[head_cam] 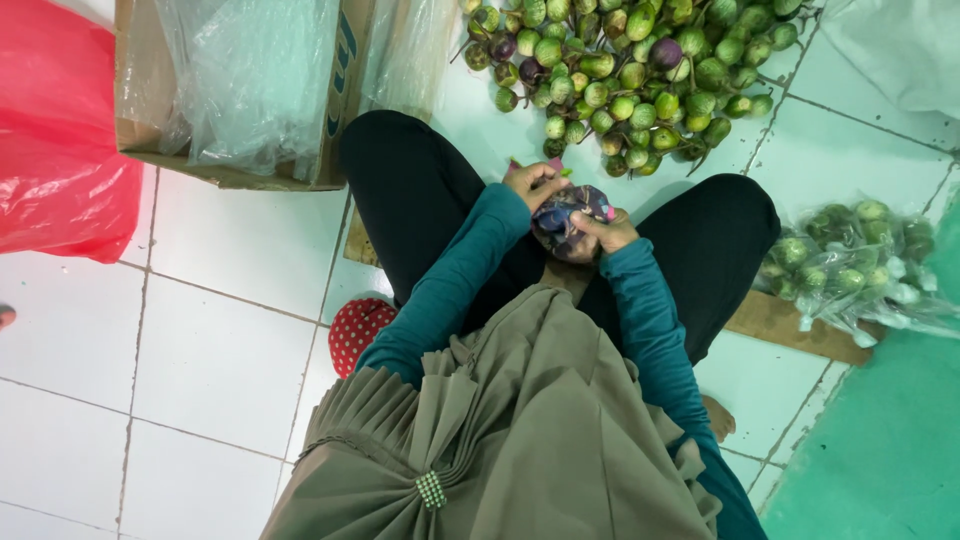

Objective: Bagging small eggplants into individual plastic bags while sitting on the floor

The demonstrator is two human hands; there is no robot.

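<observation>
- Small dark patterned cloth bundle w/ purple and blue print (568, 212) sits in the lap, between both hands, above the black-trousered legs (420, 190).
- Left hand (535, 183) curled on the bundle's upper-left edge, fingers bent, gripping cloth; a bit of pink shows by the fingertips, can't tell what it is.
- Right hand (607, 232) closed on the bundle's right side, thumb on top.
- Both arms in teal long sleeves (450, 280); olive pleated garment w/ small beaded clasp (500, 430) hangs below, nearest the camera.
- Just beyond the hands: loose heap of small round green and purple eggplants w/ stems (630, 80) on the pale tiled floor (220, 360).
- Right of the right knee: clear plastic bag filled w/ same green round eggplants (850, 260), resting partly on a flat brown cardboard piece (790, 325).
- Upper left: brown cardboard box lined w/ clear plastic film (240, 90); red plastic bag (55, 140) just beside it at the far left.
- Red cushion w/ white dots (357, 328) near the left hip, partly hidden.
- Green mat or sheet (890, 440) at lower right.
</observation>
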